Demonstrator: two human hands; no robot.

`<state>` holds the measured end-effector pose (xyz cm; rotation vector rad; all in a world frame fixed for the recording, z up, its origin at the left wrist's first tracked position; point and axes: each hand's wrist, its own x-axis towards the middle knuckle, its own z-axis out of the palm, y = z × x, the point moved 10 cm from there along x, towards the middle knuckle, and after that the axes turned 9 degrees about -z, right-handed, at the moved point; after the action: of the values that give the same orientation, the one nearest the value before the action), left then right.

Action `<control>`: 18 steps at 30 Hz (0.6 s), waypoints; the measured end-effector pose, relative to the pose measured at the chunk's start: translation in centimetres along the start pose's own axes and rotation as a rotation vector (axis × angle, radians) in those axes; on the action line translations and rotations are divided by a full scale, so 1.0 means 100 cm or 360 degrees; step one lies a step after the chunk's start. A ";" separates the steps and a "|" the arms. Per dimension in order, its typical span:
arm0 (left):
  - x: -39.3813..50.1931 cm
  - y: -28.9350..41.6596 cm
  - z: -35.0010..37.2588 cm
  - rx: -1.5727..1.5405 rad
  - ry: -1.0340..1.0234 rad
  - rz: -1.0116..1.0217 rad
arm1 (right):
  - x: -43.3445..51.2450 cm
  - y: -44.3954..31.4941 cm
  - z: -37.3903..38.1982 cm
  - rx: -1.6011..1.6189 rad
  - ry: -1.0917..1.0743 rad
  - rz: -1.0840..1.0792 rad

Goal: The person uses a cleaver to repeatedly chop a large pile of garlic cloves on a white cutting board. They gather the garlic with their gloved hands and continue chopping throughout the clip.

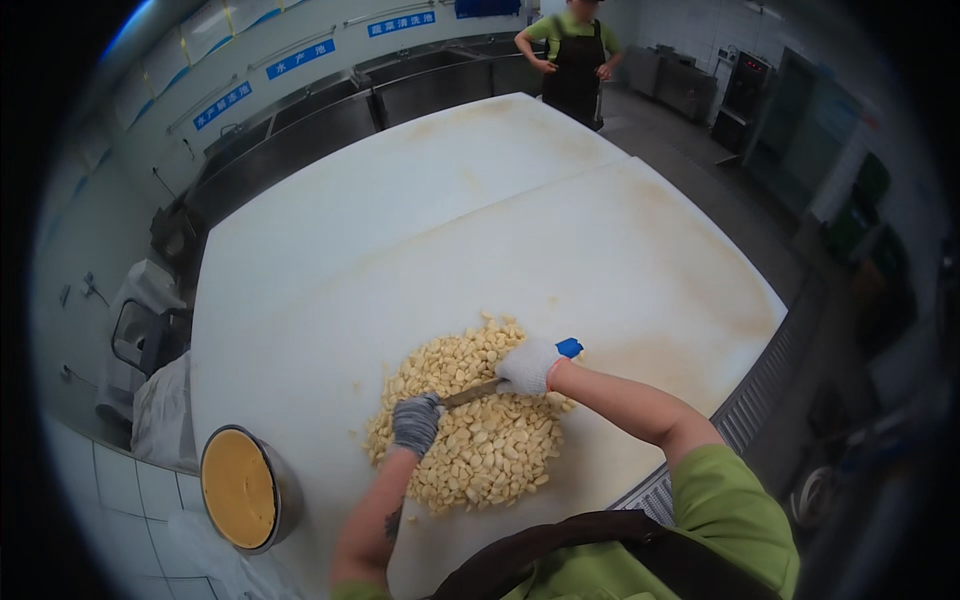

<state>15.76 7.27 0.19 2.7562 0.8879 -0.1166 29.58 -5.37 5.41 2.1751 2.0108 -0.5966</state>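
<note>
A wide heap of pale peeled garlic cloves lies on the white cutting board. Across the heap runs a knife, its blade seen nearly edge-on. My right hand, in a white knit glove, is closed around its handle, and a blue end sticks out behind the fist. At the other end of the blade, my left hand in a grey knit glove grips the knife's tip, which its fingers hide. Cloves surround both hands, and a few have strayed to the heap's edges.
A metal pot with a smooth yellow-orange inside or filling stands at the board's left edge. A second white board adjoins behind. Steel sinks line the far wall. A person in a dark apron stands beyond the far corner.
</note>
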 end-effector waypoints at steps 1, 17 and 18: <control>0.000 -0.007 0.018 -0.0055 -0.0084 -0.0073 | 0.003 -0.003 0.004 -0.0005 0.0012 0.0011; -0.041 -0.001 0.029 0.0098 0.0184 -0.0058 | 0.004 -0.024 0.031 -0.0089 -0.0004 -0.0049; -0.039 -0.003 0.028 -0.0017 0.0153 -0.0029 | 0.002 -0.025 0.031 -0.0064 0.0003 -0.0082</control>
<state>12.42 4.61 -2.04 2.7648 0.9349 0.0175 26.47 -6.03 2.93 2.1079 2.0673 -0.5557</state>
